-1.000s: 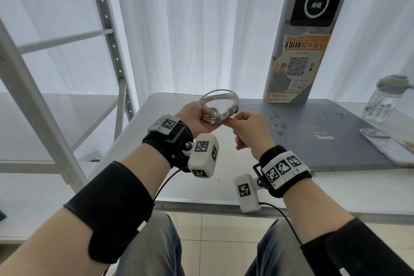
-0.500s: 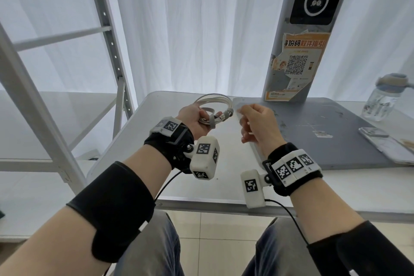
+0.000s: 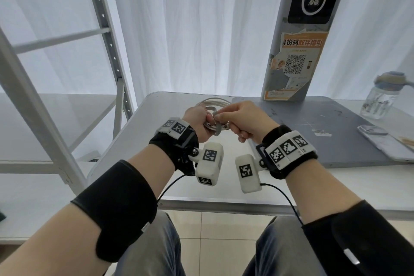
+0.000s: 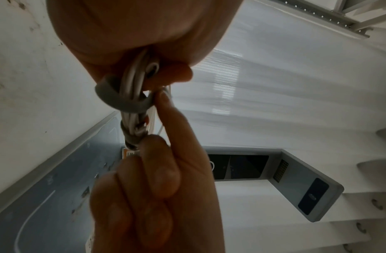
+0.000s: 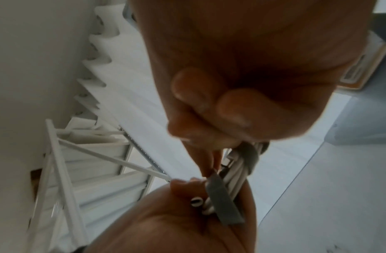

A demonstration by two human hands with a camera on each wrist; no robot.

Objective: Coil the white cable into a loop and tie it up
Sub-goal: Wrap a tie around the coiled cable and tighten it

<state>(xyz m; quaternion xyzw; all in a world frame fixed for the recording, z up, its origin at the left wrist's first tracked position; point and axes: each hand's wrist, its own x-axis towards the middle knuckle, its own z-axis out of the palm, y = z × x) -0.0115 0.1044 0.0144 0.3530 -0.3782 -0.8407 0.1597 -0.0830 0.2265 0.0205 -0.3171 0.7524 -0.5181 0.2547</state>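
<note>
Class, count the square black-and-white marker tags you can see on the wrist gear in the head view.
8: two on the left wristband, two on the left wrist camera, three on the right wristband, one on the right wrist camera. Others may be hidden.

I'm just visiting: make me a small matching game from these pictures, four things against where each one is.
Things:
1. coiled white cable
2. grey flat strap
3. clear plastic water bottle
4. orange QR-code poster

Places:
A. standing at the table's far right
B. stuck on the grey upright panel
C. gripped in the left hand
D. wrapped around the bundled strands

Pairs: 1-C, 2-D, 3-A, 4-B
</note>
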